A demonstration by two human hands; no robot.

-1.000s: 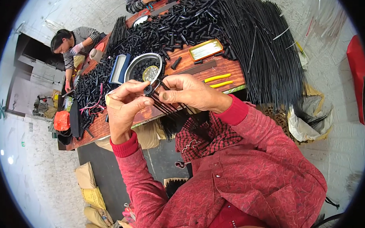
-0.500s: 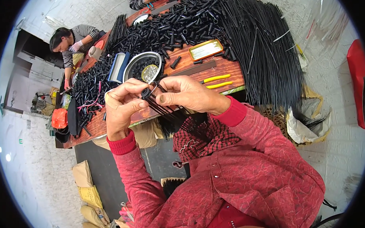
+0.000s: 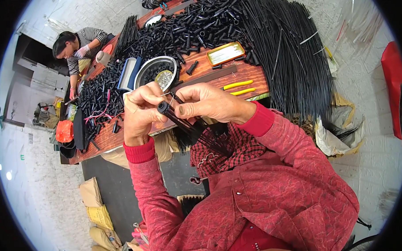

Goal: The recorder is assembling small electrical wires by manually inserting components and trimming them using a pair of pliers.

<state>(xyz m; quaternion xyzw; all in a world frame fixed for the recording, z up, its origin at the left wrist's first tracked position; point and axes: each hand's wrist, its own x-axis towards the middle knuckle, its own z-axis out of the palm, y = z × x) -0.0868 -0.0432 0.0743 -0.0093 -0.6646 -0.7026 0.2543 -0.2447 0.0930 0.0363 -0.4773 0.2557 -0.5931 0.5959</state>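
Note:
In front of me my left hand (image 3: 143, 110) is closed, thumb and fingers pinching a black tubular piece (image 3: 163, 107) with an open round end. Thin black rods (image 3: 210, 142) run from it down toward my lap, fanning apart below the hands. Close beside it, my right hand (image 3: 211, 103) is closed too, thumb against forefinger around a slim black piece (image 3: 176, 98). A fine pale wire (image 3: 166, 94) shows between the fingertips of both hands; I cannot tell which one grips it.
On the wooden table (image 3: 252, 79) lie a heap of black tubes (image 3: 193, 28), long black rods (image 3: 291, 56), yellow-handled pliers (image 3: 240, 85), a yellow-rimmed tray (image 3: 225, 54) and a metal bowl (image 3: 174, 64) holding small parts. A co-worker (image 3: 86, 41) works at the far left.
My left hand has shifted slightly right, and the tube's open end has come a little right and down with it. My right hand has barely moved.

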